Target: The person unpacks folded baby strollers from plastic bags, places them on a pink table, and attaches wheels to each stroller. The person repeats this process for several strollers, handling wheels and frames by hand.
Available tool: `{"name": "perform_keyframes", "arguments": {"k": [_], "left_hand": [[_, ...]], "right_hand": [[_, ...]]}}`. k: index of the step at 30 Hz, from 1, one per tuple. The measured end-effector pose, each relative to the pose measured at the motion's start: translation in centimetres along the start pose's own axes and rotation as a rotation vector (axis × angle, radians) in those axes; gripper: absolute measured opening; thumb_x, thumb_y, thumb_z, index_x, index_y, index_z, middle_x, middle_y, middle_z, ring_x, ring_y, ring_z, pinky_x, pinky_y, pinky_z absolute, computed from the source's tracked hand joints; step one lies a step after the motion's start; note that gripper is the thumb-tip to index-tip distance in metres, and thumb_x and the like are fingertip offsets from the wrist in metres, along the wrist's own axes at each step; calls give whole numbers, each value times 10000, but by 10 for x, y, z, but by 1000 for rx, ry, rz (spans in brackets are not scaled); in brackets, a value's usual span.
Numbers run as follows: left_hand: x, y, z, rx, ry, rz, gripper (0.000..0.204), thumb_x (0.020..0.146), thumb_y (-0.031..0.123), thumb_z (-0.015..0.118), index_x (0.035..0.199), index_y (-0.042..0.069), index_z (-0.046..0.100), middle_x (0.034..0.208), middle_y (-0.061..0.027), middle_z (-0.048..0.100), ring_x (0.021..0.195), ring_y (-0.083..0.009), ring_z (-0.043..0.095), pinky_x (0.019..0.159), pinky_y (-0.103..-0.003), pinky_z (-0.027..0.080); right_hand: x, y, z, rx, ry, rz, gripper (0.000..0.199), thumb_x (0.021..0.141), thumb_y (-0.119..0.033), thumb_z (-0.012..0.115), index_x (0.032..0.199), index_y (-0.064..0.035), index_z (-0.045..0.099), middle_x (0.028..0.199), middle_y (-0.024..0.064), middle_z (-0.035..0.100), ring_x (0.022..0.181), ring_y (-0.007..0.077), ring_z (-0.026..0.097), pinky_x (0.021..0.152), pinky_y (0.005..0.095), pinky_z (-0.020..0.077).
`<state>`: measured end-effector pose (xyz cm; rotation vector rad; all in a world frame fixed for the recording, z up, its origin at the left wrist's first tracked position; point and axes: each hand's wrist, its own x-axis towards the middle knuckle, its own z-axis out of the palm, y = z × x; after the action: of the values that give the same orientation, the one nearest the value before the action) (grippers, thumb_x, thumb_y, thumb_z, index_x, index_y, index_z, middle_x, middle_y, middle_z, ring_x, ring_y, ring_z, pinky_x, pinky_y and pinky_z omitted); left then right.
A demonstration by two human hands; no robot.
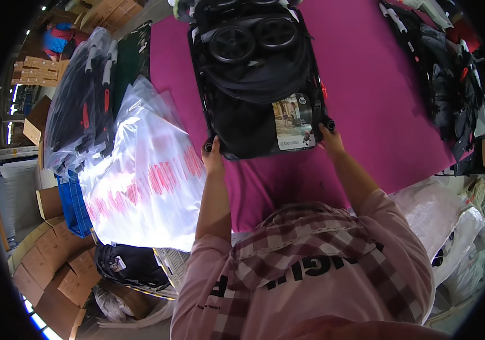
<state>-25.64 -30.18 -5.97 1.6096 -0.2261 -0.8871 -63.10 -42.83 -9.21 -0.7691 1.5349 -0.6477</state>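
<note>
Where the person stands: a pink top (310,311) and a brown-and-white checked cloth apron (296,235) are on the near side of the folded stroller of black fabric and tubing (245,127).
Left hand: bare, this left hand (213,157) is closed narrowly round the stroller's near left frame end.
Right hand: bare too, this right hand (331,141) is closed narrowly round the near right frame end.
Stroller: between both hands, over the smooth magenta table cloth (378,107); whether it is slightly raised cannot be told.
Printed card: a rectangular, glossy picture card (294,123) is on the stroller's near right part.
Plastic: clear sheet bags with red print (146,181) spread left of the stroller.
Wheels: round black spoked wheels (232,44) top the stroller's far half.
Sides: dark folded frames in clear plastic (72,107) stand left of the stroller, beyond the bags; black folded frames with fabric (446,85) lie well to its right.
</note>
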Motion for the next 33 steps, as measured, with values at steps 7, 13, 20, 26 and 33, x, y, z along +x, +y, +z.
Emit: {"name": "perform_keyframes", "arguments": {"k": [7, 13, 20, 26, 33], "left_hand": [[-6, -16, 10, 133, 107, -191, 498, 875, 378, 695, 1155, -26, 608, 1049, -91, 652, 933, -183, 609, 806, -322, 479], [-19, 17, -9, 230, 117, -96, 647, 809, 371, 760, 1261, -25, 520, 1064, -129, 634, 950, -288, 619, 824, -371, 487], [-94, 101, 5, 1305, -196, 791, 608, 782, 122, 694, 1328, 0, 454, 1354, -192, 459, 1295, -343, 417, 1012, -450, 411], [-47, 53, 2, 1436, -202, 1034, 478, 784, -15, 542, 1260, -37, 500, 1385, -189, 440, 1299, -351, 422, 1053, -441, 392], [-48, 109, 20, 1358, -252, 898, 411, 716, -29, 641, 1121, 23, 588, 1164, -211, 589, 1090, -389, 563, 902, -440, 484]], "right_hand": [[8, 0, 25, 181, 109, 167, 385, 830, -416, 718, 1003, -86, 623, 894, 43, 639, 734, 133, 597, 613, 361, 483], [-49, -52, 24, -69, 138, 58, 647, 789, -523, 711, 1096, 42, 644, 985, 164, 676, 950, 285, 640, 828, 392, 489], [-121, -114, -11, -1158, 29, -868, 948, 692, -453, 806, 1415, -35, 357, 1353, 207, 465, 1258, 349, 450, 1004, 457, 394], [-99, -103, -9, -1353, -69, -962, 858, 663, -317, 809, 1372, -23, 426, 1432, 141, 413, 1329, 294, 385, 1040, 450, 356], [-53, -117, -25, -1261, -57, -1234, 535, 684, -99, 689, 1206, -68, 577, 1186, 110, 604, 1126, 269, 558, 928, 435, 411]]}}
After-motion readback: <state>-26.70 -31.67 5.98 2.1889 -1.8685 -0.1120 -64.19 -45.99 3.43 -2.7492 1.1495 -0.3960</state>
